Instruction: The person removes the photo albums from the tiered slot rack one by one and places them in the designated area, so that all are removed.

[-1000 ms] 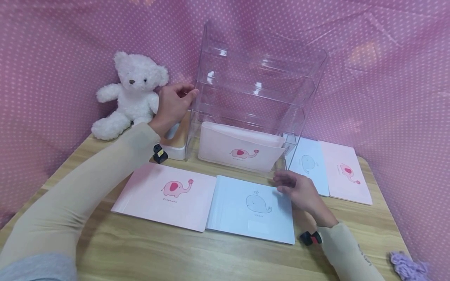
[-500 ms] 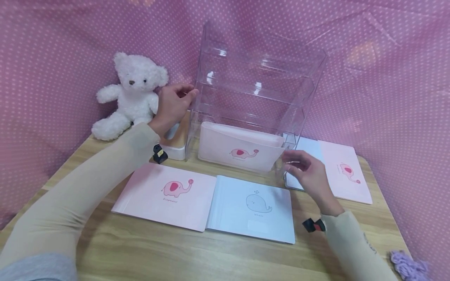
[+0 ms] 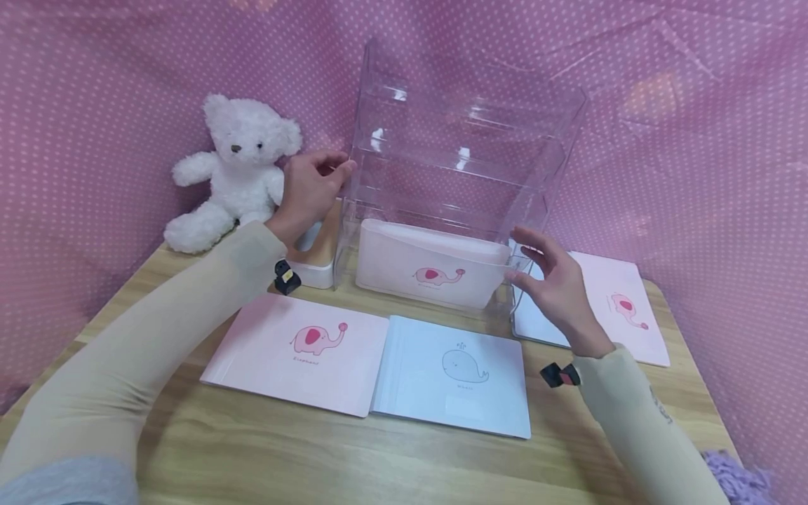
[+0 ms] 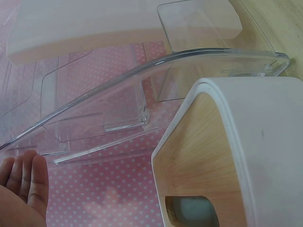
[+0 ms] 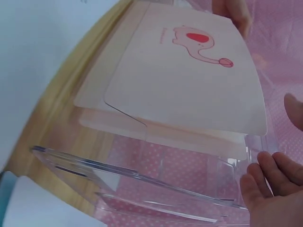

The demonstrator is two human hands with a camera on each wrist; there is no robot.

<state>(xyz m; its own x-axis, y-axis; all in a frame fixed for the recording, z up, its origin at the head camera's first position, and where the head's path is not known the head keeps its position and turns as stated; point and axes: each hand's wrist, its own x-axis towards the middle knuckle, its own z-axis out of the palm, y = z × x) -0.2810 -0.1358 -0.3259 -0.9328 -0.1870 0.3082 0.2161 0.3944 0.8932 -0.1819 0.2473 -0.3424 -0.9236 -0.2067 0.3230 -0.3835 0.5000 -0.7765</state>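
Note:
A clear plastic rack (image 3: 454, 161) with stepped tiers stands on the table. My left hand (image 3: 311, 189) holds the front edge of its left side panel between thumb and fingers. In the lowest tier stand pink booklets (image 3: 385, 263) with an elephant on the front. My right hand (image 3: 558, 294) is at the rack's right side panel, thumb spread from the fingers. Its thumb tip is by the front pink booklet's right edge; in the right wrist view the fingers (image 5: 267, 175) are loosely bent beside the clear panel. Contact there is hard to tell.
A pink elephant booklet (image 3: 265, 337) and a blue whale booklet (image 3: 410, 379) lie before the rack. Blue (image 3: 533, 326) and pink (image 3: 621, 280) booklets lie to the right. A wood-topped white box (image 3: 315, 273) and white teddy bear (image 3: 243, 168) are left; purple yarn (image 3: 735, 477) lies front right.
My right hand has moved up and away from above the blue whale booklet to the rack's right side, its thumb and fingers spreading. The left hand stays on the rack's edge.

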